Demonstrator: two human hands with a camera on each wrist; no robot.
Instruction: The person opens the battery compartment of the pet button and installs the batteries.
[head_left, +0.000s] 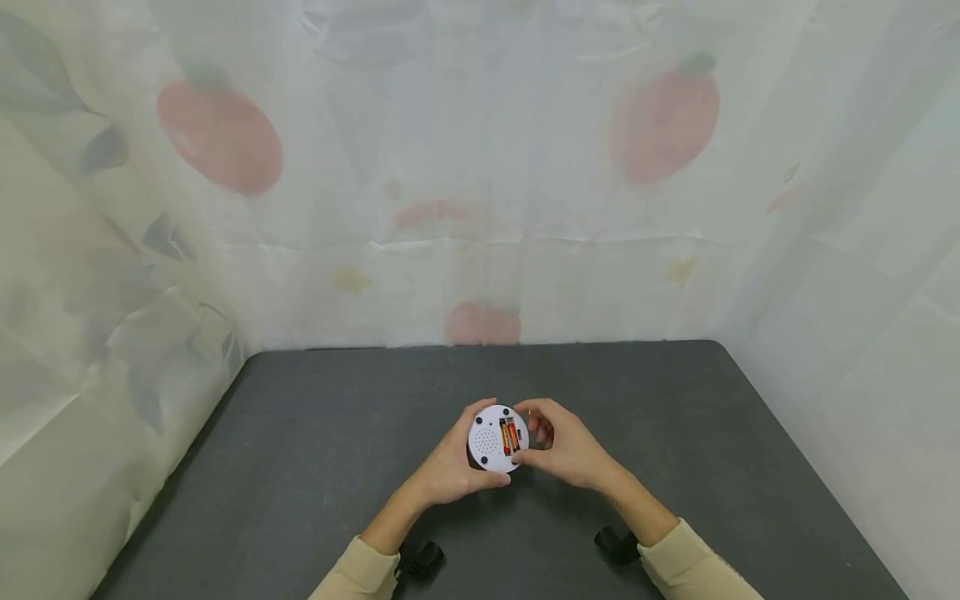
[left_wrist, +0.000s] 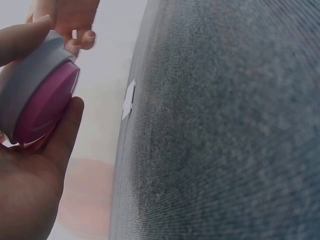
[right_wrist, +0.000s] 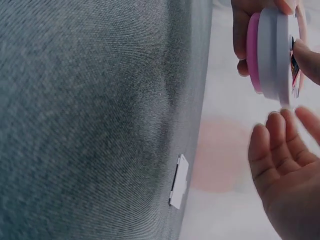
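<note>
Both forearms come in from the bottom edge, angled inward, hands meeting at centre. Left hand [head_left: 450,471] palm-up-ish, fingers [left_wrist: 65,135] & thumb curled round sthg round, cupping it from below/left. Right hand [head_left: 566,450] alongside, touching at the right; thumb at the top face, other fingers [right_wrist: 272,150] loosely spread, relaxed. Beige sleeves at both wrists.
</note>
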